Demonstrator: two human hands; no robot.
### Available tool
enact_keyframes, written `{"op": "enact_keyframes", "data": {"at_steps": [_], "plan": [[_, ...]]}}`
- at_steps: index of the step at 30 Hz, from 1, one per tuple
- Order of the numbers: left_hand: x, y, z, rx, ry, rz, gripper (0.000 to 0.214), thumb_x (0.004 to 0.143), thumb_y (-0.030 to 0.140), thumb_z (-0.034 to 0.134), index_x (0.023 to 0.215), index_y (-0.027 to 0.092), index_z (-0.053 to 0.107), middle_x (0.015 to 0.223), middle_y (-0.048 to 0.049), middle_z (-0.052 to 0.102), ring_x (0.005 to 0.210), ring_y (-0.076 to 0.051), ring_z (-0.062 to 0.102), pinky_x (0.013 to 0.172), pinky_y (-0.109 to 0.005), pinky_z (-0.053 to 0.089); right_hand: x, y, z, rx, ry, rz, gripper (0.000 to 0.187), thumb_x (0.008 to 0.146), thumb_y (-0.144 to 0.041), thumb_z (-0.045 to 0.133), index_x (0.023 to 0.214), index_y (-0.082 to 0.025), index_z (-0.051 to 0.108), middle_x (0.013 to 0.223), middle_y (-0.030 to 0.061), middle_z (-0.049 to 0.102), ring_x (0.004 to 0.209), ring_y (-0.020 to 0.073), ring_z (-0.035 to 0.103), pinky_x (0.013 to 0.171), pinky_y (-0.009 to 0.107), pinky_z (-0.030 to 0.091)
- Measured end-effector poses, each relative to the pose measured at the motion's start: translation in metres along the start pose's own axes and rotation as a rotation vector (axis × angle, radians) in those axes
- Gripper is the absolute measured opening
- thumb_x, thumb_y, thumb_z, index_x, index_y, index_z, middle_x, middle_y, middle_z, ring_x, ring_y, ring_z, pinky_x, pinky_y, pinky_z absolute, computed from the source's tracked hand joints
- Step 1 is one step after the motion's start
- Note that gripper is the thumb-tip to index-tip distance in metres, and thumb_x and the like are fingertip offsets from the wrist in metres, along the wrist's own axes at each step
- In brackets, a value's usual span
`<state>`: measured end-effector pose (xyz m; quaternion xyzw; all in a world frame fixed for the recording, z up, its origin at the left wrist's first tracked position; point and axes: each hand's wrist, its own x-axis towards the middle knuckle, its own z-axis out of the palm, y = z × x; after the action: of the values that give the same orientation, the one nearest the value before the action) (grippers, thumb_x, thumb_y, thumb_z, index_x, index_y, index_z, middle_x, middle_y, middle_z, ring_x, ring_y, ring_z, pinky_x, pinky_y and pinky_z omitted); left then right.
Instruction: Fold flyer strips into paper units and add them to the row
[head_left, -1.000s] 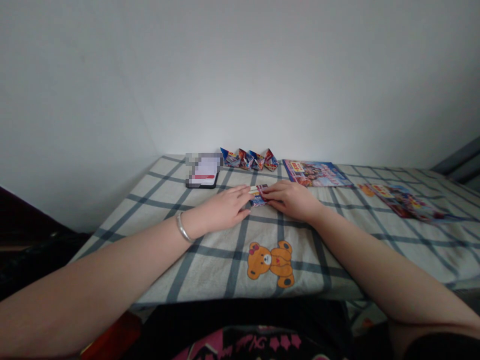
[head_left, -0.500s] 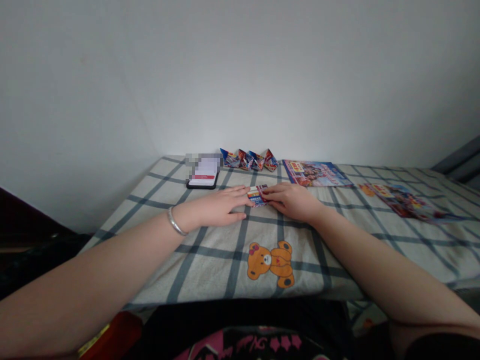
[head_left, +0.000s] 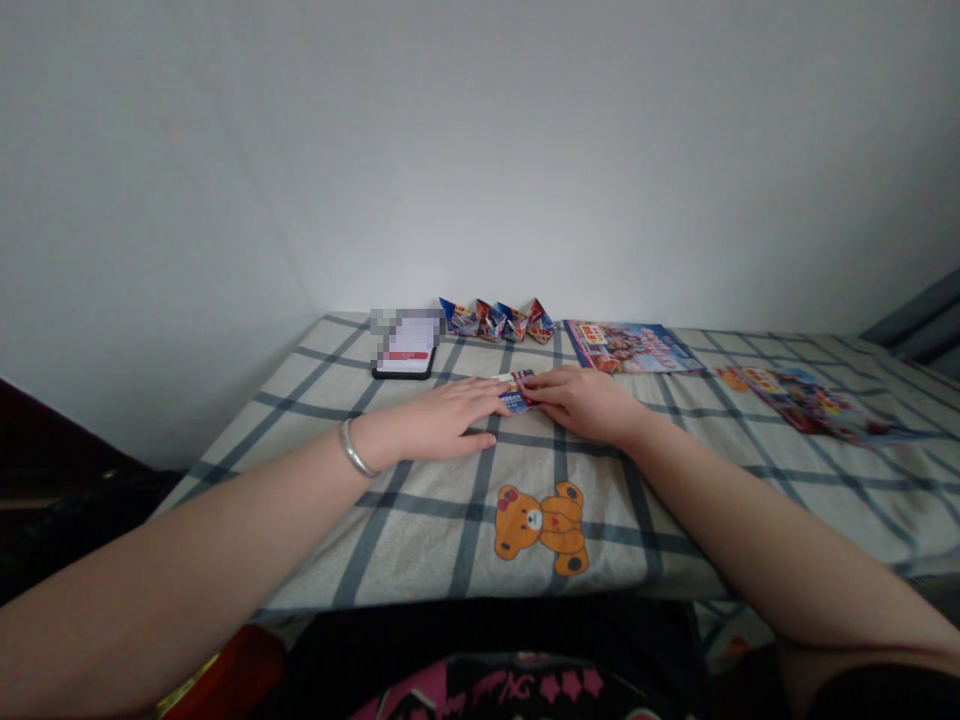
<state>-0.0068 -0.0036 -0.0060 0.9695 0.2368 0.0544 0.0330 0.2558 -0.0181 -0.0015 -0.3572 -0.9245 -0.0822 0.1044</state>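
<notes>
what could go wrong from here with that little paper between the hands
The small paper might slide or crease crookedly, since the right hand and left hand meet it only at the fingers and it lies on soft cloth.

The folded paper shapes could be knocked or crushed by a careless reach; they stand up just beyond the hands.

The phone sits close beside those shapes, so a bump might push it into them.
</notes>
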Motion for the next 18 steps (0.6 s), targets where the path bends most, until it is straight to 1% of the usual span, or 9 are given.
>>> {"op": "enact_keyframes", "data": {"at_steps": [3, 5, 8, 11, 15, 17, 18], "plan": [[0.0, 0.002, 0.001, 0.046, -0.025, -0.056, 0.06, 0.095, 0.044, 0.05, 0.146, 0.015, 0.036, 0.158, -0.0132, 0.028, 0.145, -0.025, 0.029, 0.12, -0.04, 0.021, 0.0, 0.001, 0.0, -0.004, -0.003, -0.01, 0.034, 0.094, -0.02, 0.05, 0.123, -0.02, 0.067, 0.128, 0.0059, 0.066, 0.112, 0.0233, 0.063, 0.097, 0.04, 0.051], [-0.001, 0.003, 0.003, 0.067, -0.04, -0.052, 0.065, 0.097, 0.048, 0.045, 0.15, 0.014, 0.029, 0.158, -0.0134, 0.026, 0.146, -0.023, 0.027, 0.12, -0.038, 0.018, 0.0, 0.002, 0.001, 0.003, 0.001, -0.01, 0.034, 0.094, -0.02, 0.05, 0.123, -0.021, 0.067, 0.128, 0.0059, 0.066, 0.112, 0.0229, 0.063, 0.097, 0.04, 0.051], [-0.001, 0.004, 0.006, 0.12, -0.057, -0.053, 0.068, 0.097, 0.054, 0.04, 0.151, 0.014, 0.028, 0.159, -0.0136, 0.023, 0.148, -0.023, 0.022, 0.121, -0.038, 0.013, 0.0, 0.002, 0.002, 0.017, 0.011, -0.009, 0.034, 0.093, -0.02, 0.051, 0.123, -0.023, 0.068, 0.127, 0.0056, 0.067, 0.112, 0.0224, 0.063, 0.097, 0.04, 0.051], [0.001, 0.006, 0.012, 0.179, -0.04, -0.084, 0.074, 0.096, 0.061, 0.036, 0.151, 0.013, 0.027, 0.158, -0.0153, 0.025, 0.148, -0.026, 0.022, 0.12, -0.04, 0.01, 0.0, 0.001, 0.003, 0.013, 0.014, 0.002, 0.033, 0.093, -0.02, 0.051, 0.122, -0.022, 0.068, 0.126, 0.0062, 0.067, 0.112, 0.0228, 0.064, 0.096, 0.04, 0.052], [0.006, 0.008, 0.019, 0.224, 0.056, -0.164, 0.076, 0.096, 0.063, 0.031, 0.15, 0.01, 0.029, 0.155, -0.0188, 0.03, 0.145, -0.028, 0.029, 0.118, -0.042, 0.015, 0.001, 0.0, 0.001, -0.009, -0.005, 0.014, 0.034, 0.095, -0.02, 0.049, 0.123, -0.022, 0.068, 0.127, 0.0054, 0.067, 0.112, 0.0231, 0.063, 0.096, 0.039, 0.052], [0.007, 0.007, 0.018, 0.224, 0.06, -0.179, 0.074, 0.096, 0.063, 0.031, 0.149, 0.01, 0.031, 0.155, -0.0191, 0.03, 0.144, -0.029, 0.03, 0.118, -0.042, 0.018, 0.001, 0.0, 0.001, -0.017, -0.016, 0.015, 0.034, 0.095, -0.021, 0.048, 0.123, -0.021, 0.068, 0.128, 0.0045, 0.066, 0.113, 0.0232, 0.063, 0.096, 0.038, 0.052], [0.007, 0.007, 0.017, 0.212, 0.042, -0.183, 0.074, 0.096, 0.062, 0.032, 0.149, 0.01, 0.031, 0.156, -0.0189, 0.029, 0.144, -0.029, 0.03, 0.117, -0.042, 0.018, 0.001, 0.0, 0.001, -0.019, -0.018, 0.017, 0.034, 0.095, -0.021, 0.048, 0.123, -0.021, 0.068, 0.129, 0.0041, 0.066, 0.113, 0.0233, 0.063, 0.096, 0.038, 0.052]]}}
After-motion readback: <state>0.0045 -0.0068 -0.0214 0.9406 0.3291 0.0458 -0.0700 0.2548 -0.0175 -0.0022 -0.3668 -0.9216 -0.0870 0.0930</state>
